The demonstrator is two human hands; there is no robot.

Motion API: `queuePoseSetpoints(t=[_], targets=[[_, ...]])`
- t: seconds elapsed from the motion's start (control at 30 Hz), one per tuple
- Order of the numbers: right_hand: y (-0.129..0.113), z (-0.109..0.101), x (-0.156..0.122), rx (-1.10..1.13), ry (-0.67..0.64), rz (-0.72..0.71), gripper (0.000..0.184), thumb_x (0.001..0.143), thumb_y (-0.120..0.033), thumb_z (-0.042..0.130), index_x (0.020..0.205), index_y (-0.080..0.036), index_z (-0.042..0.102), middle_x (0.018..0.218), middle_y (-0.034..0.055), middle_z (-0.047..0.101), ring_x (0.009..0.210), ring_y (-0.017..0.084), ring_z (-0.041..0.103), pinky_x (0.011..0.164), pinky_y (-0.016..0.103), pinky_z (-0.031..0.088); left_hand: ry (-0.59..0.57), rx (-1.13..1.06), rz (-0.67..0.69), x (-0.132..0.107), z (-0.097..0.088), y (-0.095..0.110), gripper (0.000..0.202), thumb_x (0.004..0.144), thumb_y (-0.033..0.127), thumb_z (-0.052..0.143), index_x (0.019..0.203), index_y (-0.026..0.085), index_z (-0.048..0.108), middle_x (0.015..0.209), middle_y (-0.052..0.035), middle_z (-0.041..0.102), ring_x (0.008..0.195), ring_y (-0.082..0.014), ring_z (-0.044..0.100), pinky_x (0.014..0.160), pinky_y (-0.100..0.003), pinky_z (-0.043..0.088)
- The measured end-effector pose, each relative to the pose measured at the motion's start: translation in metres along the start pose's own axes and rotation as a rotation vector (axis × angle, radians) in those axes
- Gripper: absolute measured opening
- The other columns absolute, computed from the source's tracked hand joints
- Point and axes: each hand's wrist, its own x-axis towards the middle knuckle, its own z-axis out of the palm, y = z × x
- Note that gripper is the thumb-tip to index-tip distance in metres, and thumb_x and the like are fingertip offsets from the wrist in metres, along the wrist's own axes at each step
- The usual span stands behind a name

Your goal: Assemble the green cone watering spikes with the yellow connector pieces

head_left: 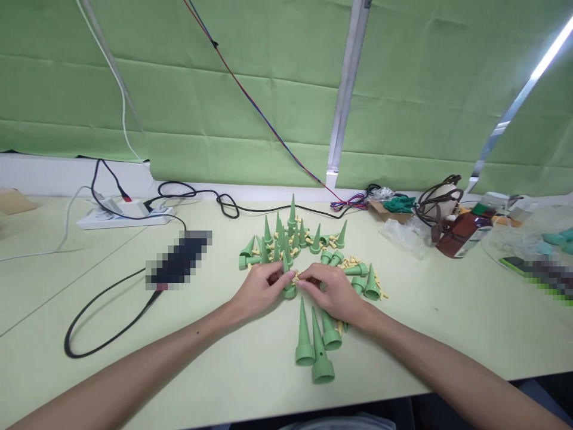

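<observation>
My left hand point(262, 291) grips a green plastic cone point(289, 285) that stands on the pale green table point(224, 370). My right hand point(333, 292) pinches a small yellow piece point(297, 276) against that cone's side. Three finished-looking green cones point(316, 343) stand just in front of my hands. Behind my hands lies a heap of several more green cones point(290, 239), some upright, some on their sides, mixed with small yellow pieces point(351, 261).
A white power strip point(123, 214) with black cables sits at the back left, and a dark blurred device point(179, 261) lies beside the cone heap. A brown bag point(450, 224), clear plastic wrap and other clutter fill the right side. Green blinds hang behind.
</observation>
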Motion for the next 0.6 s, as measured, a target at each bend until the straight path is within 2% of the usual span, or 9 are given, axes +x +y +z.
queuePoseSetpoints(t=[0.37,0.6], targets=[[0.0025,0.0027,-0.0014,-0.047,-0.034,0.022,0.017,0.091,-0.019,0.058,0.074,-0.018,0.059,0.065,-0.0007,0.058,0.057,0.012,0.051,0.056,0.024,0.039,0.019,-0.024,0.020,-0.0008,-0.0004,-0.0004,0.046,0.092,0.042,0.054,0.058,0.017,0.037,0.052,0.0056,0.036,0.051,-0.0085,0.032,0.050,-0.023,0.027],[0.0024,0.0032,-0.0022,-0.045,-0.074,0.060,0.020,0.091,-0.017,0.056,0.072,-0.018,0.055,0.062,-0.0030,0.053,0.056,0.010,0.047,0.055,0.022,0.035,0.047,0.048,0.092,-0.0017,0.0012,-0.0013,0.045,0.093,0.037,0.055,0.057,0.017,0.037,0.051,0.0058,0.038,0.050,-0.0080,0.034,0.050,-0.022,0.029]])
